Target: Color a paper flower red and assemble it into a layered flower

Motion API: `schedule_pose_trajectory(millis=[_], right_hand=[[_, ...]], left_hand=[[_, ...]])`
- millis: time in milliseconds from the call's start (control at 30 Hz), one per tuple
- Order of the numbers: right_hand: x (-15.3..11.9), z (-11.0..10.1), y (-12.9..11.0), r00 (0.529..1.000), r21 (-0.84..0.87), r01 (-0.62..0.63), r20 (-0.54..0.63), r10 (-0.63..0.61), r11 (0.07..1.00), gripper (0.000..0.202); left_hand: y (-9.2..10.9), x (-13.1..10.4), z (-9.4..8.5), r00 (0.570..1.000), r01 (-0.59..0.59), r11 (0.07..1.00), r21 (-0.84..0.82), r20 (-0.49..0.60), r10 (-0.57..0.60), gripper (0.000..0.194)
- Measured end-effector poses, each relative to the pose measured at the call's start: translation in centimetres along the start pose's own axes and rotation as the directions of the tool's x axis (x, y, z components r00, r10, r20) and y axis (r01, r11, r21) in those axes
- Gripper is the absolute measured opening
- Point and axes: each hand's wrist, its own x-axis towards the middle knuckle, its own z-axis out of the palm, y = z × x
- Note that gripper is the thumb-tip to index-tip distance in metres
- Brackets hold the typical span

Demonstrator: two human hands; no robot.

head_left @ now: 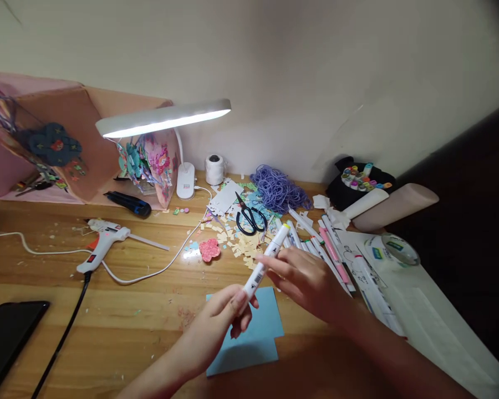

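Observation:
A white marker (255,280) with a yellow tip end slants up to the right above the table. My left hand (228,310) is closed round its lower end, thumb on top. The fingers of my right hand (301,277) are bent against the marker's middle, gripping it from the right side. Beneath both hands lies light blue paper (249,354) with a notched right edge. A red flower-shaped cutout (209,250) rests on the wood to the left. Black-handled scissors (251,216) lie on paper scraps beyond the hands.
A glue gun (103,241) with its cords lies at left, near a utility knife (128,204) and a dark tablet-like device (12,343). A lit desk lamp (164,119) overhangs the back. Purple yarn (278,188), several markers (332,246) and clear tape (399,250) sit right.

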Motion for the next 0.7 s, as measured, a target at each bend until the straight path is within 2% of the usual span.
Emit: schedule_pose_trajectory(millis=[67,100,167,200,233,267,300,333,367,433,467,533,567,633,700], right_hand=[[-0.3,0.2,-0.4,0.999,-0.027,0.022,0.031,-0.022,0.999,0.023],[-0.3,0.3,-0.6,0.999,-0.014,0.023,0.043,-0.023,1.0,0.015],[-0.4,0.4,-1.2,0.999,0.08,0.019,0.047,-0.023,0.997,0.005],[-0.5,0.4,-1.5,0.999,0.168,0.015,0.04,-0.022,0.986,0.005],[-0.6,0.3,-1.9,0.999,0.275,0.001,0.034,-0.011,0.962,0.009],[-0.8,0.2,-2.3,0.999,0.384,-0.023,0.034,0.011,0.923,0.013],[-1.0,0.2,-2.7,0.998,0.481,-0.057,0.042,0.042,0.875,0.017],[-1.2,0.1,-3.1,0.996,0.555,-0.092,0.062,0.069,0.827,0.022],[-1.5,0.0,-3.5,0.992,0.602,-0.122,0.085,0.088,0.79,0.026],[-1.9,0.0,-4.1,0.984,0.619,-0.172,0.135,0.112,0.766,0.032],[-2.1,0.0,-4.2,0.982,0.613,-0.179,0.155,0.105,0.77,0.032],[-2.1,0.1,-4.3,0.983,0.627,-0.128,0.182,0.015,0.768,0.023],[-2.1,0.0,-4.4,0.98,0.659,-0.071,0.188,-0.072,0.749,0.018],[-2.1,-0.2,-4.5,0.956,0.735,0.038,0.171,-0.24,0.677,0.018],[-2.8,-1.1,-4.7,0.966,0.756,0.012,0.161,-0.203,0.654,0.02]], left_hand=[[0.3,-0.7,0.5,0.995,-0.04,0.972,0.234,0.097,0.017,0.038],[0.4,-1.1,0.7,0.989,-0.115,0.914,0.388,0.134,0.068,0.036],[0.2,-1.7,1.0,0.944,-0.32,0.686,0.653,0.153,0.294,0.028],[0.1,-1.9,1.0,0.891,-0.375,0.551,0.745,0.126,0.437,0.021],[0.0,-2.1,1.0,0.822,-0.38,0.438,0.815,0.08,0.564,0.018],[-0.1,-2.1,0.8,0.76,-0.344,0.355,0.869,0.036,0.649,0.022],[-0.2,-2.1,0.6,0.725,-0.298,0.296,0.907,0.013,0.689,0.03],[-0.2,-2.1,0.4,0.717,-0.264,0.249,0.932,0.017,0.697,0.035],[-0.2,-2.0,0.1,0.73,-0.251,0.207,0.946,0.045,0.682,0.035],[-0.2,-1.9,-0.3,0.779,-0.28,0.144,0.949,0.137,0.612,0.023],[-0.3,-1.9,-0.3,0.795,-0.304,0.121,0.945,0.182,0.579,0.018],[-0.8,-2.1,-0.1,0.808,-0.355,0.079,0.932,0.264,0.527,0.022],[-1.2,-2.3,0.2,0.802,-0.382,0.054,0.923,0.302,0.515,0.027],[-2.0,-2.8,0.7,0.764,-0.434,-0.002,0.901,0.369,0.529,0.033],[-2.6,-3.7,0.7,0.724,-0.481,-0.027,0.877,0.414,0.552,0.036]])
